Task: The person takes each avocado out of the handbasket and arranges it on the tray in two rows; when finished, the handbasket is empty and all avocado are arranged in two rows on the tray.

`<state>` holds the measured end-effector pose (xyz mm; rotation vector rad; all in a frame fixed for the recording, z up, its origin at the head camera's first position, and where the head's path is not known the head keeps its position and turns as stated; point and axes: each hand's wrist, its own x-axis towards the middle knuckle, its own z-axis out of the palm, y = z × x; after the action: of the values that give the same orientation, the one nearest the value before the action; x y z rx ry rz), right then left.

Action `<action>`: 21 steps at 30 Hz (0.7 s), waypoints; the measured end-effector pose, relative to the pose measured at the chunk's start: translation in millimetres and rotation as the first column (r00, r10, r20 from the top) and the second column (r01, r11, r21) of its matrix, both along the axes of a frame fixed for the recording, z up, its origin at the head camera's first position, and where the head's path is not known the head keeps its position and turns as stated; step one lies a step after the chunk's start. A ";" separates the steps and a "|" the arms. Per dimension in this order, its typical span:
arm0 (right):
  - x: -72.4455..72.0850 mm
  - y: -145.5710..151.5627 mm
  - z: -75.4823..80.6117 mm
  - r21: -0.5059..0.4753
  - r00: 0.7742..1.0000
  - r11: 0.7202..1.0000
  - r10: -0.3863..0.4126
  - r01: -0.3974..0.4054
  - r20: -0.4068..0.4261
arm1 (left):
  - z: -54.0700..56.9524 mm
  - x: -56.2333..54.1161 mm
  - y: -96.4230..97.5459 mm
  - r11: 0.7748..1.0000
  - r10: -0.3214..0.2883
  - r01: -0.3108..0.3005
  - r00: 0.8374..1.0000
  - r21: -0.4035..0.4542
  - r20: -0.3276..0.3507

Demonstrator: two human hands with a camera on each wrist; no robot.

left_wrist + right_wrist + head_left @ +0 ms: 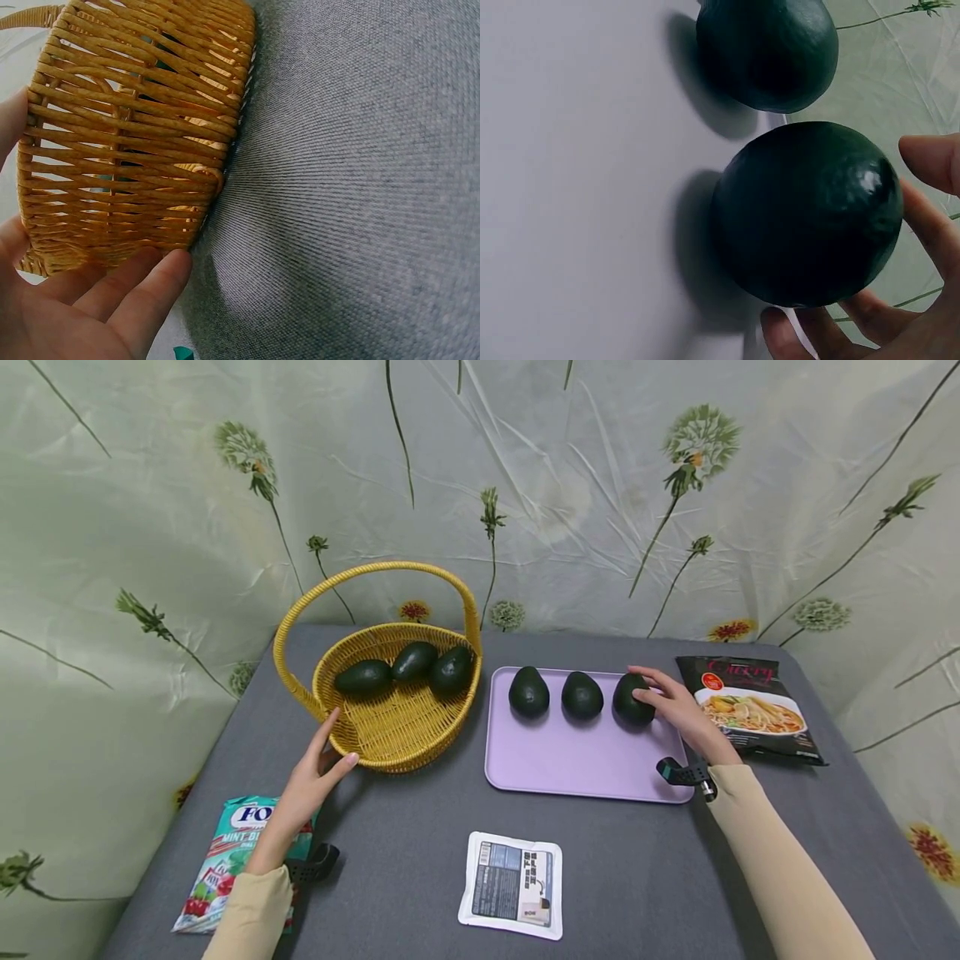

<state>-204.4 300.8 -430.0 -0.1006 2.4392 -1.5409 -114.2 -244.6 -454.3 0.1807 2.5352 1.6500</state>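
Note:
My right hand reaches over the rightmost avocado, a dark green fruit on the lilac tray. In the right wrist view its fingers spread beside and behind that fruit, with the thumb standing off at the edge. Another avocado and a pear-shaped avocado sit to its left. At the yellow wicker basket, my left hand touches the near-left rim with thumb and index finger, the other fingers extended along the outer wall. Three avocados lie inside the basket.
A black noodle packet lies right of the tray, beside the right wrist. A teal candy bag is partly under the left forearm. Toward the front lies a small white pouch. A tall handle arches over the basket.

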 end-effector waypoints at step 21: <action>-22.3 -56.5 31.0 -0.163 0.960 0.984 0.020 -0.068 -0.280 | 0.9 0.1 0.7 1.000 0.015 -0.015 1.000 -0.016 0.009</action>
<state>-226.7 244.4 -399.1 -0.4281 2.4812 -1.8229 -114.1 -244.0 -453.4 0.1524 2.5489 1.6314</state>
